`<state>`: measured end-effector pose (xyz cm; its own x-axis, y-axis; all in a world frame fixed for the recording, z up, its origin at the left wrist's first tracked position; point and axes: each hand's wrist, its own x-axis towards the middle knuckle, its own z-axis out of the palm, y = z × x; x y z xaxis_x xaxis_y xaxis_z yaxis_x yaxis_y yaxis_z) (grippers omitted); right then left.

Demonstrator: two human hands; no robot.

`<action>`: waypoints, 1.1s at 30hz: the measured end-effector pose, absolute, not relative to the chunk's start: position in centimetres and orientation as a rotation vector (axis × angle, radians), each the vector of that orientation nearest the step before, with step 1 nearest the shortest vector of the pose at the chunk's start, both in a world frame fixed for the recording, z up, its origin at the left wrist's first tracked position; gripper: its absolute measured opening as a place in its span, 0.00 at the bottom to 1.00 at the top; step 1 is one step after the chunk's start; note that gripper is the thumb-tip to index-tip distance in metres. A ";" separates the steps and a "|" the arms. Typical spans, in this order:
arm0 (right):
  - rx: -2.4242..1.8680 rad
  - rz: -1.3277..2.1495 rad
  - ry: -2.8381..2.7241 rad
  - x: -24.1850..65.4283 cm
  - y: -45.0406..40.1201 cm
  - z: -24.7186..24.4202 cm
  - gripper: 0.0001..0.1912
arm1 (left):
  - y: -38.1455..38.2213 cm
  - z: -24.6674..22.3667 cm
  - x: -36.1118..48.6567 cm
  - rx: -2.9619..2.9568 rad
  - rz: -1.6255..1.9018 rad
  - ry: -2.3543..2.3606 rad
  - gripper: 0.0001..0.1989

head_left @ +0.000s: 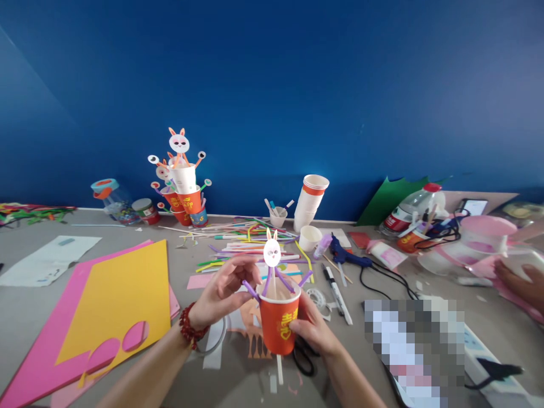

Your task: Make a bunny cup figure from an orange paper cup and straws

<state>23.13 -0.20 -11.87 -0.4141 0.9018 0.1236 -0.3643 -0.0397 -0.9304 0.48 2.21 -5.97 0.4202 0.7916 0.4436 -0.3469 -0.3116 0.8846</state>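
Observation:
A red paper cup (pixel 274 326) with yellow lettering stands upright in my right hand (pixel 315 330), which is wrapped round its right side. A white paper rabbit head (pixel 272 253) with pink-lined ears rises above the rim on a stick. The lower end of a white stick (pixel 279 369) shows below the cup. Purple straw pieces (pixel 250 290) stick out at both sides of the rim and inside it. My left hand (pixel 229 286) is beside the left straw, thumb and fingers curved and apart; whether it touches the straw is hard to tell.
Finished rabbit cups (pixel 187 198) stand at the back left. Many straws (pixel 250 231), a white cup stack (pixel 311 201) and a blue glue gun (pixel 348 254) lie behind. Yellow card (pixel 127 294) is left, a blurred device (pixel 412 351) right. Another person's hand (pixel 521 286) is far right.

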 end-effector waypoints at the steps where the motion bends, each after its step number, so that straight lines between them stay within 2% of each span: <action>1: -0.651 1.639 -1.248 23.2 -0.2 -12.0 0.42 | 2.2 -6.0 0.5 1.469 1.211 0.409 0.22; 18: -0.674 1.617 -1.271 23.1 -0.1 -12.1 0.43 | 2.3 -6.3 0.8 1.660 1.251 0.431 0.24; 33: -0.654 1.605 -1.293 22.9 -0.2 -11.6 0.43 | 2.4 -6.4 -0.1 1.681 1.086 0.467 0.25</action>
<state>22.88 -0.21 -11.56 -0.4157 0.8976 0.1468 -0.3345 -0.0008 -0.9424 -0.09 2.43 -6.38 0.5149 0.7399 0.4328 -0.1954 -0.3903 0.8997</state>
